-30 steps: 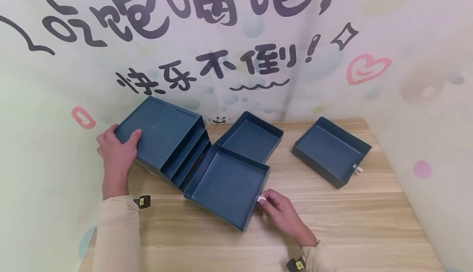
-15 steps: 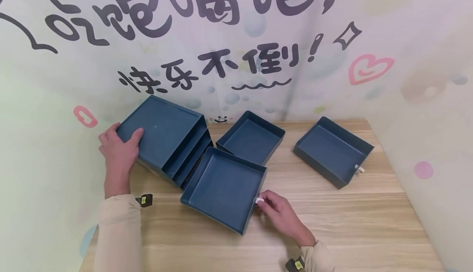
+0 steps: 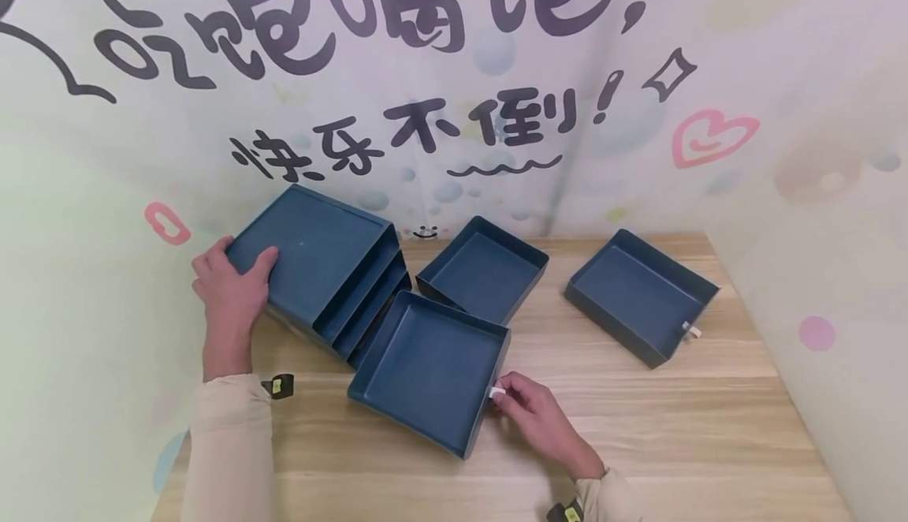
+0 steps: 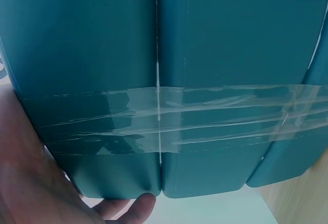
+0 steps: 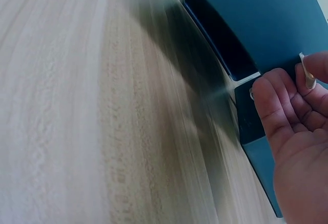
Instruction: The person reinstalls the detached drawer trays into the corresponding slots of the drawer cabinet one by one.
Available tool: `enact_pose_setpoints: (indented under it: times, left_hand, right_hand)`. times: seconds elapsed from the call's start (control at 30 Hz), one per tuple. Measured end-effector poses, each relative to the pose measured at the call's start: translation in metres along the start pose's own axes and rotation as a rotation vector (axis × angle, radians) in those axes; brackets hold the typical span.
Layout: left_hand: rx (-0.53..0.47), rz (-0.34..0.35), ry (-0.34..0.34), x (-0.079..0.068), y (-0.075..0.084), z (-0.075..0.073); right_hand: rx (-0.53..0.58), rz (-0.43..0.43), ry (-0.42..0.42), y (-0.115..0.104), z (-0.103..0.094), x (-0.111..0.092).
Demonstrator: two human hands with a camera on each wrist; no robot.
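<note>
A dark blue drawer unit (image 3: 305, 254) stands at the left of the table with open slots facing right. My left hand (image 3: 234, 293) grips its left side, thumb on the top and fingers around the edge. In the left wrist view, clear tape (image 4: 205, 116) runs across the unit's side tiers. My right hand (image 3: 539, 419) pinches the white pull tab (image 3: 497, 392) of a shallow blue drawer (image 3: 433, 376), its tab side toward me and to the right. The drawer's far end lies right by the unit's lower slots. In the right wrist view, the tab (image 5: 308, 78) sits between thumb and finger.
Behind the held drawer, a second blue drawer (image 3: 489, 266) lies on the table, partly overlapped by it. A third drawer (image 3: 638, 289) with a white tab rests farther right on the wooden table (image 3: 681, 443). A printed wall (image 3: 397, 191) rises right behind.
My right hand has drawn the drawer slightly toward the front left, and a gap shows between it and the drawer behind. My left hand keeps its grip on the unit.
</note>
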State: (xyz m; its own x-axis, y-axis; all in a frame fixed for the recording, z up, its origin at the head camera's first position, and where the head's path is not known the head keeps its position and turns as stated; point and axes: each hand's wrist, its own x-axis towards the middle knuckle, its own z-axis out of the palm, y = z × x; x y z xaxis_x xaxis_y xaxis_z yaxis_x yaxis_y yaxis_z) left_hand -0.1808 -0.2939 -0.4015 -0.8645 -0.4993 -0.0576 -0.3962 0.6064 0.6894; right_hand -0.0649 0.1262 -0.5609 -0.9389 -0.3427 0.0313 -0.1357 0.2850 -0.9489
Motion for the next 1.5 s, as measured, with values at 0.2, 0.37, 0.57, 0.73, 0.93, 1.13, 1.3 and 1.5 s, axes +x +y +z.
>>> enact_pose_setpoints:
  times: [0.2, 0.37, 0.57, 0.73, 0.93, 1.13, 1.3, 1.5]
  left_hand:
    - [-0.002, -0.001, 0.0, -0.002, 0.0, -0.004]
    - [-0.006, 0.004, -0.002, -0.001, 0.0, -0.004]
    - [-0.006, 0.002, -0.004, -0.002, 0.0, -0.001]
    - [-0.009, 0.006, 0.001, -0.001, -0.001, -0.001]
    - [-0.002, 0.008, -0.009, -0.001, 0.0, -0.001]
    - [0.01, 0.02, -0.035, 0.0, 0.003, -0.004]
    - [0.022, 0.034, -0.06, 0.0, 0.002, -0.007]
    - [0.017, 0.05, -0.072, 0.001, -0.002, -0.009]
  right_hand:
    - [0.016, 0.009, -0.03, 0.002, 0.004, 0.001]
    - [-0.006, 0.028, -0.015, 0.006, 0.007, 0.002]
    - [0.004, 0.117, -0.017, 0.007, 0.01, 0.003]
    - [-0.005, 0.154, -0.012, 0.004, 0.014, 0.004]
    - [-0.003, 0.167, -0.004, 0.002, 0.018, 0.004]
    - [-0.006, 0.167, 0.015, 0.003, 0.021, 0.004]
    - [0.007, 0.168, 0.014, 0.002, 0.022, 0.003]
    - [0.032, 0.177, 0.002, 0.0, 0.024, 0.003]
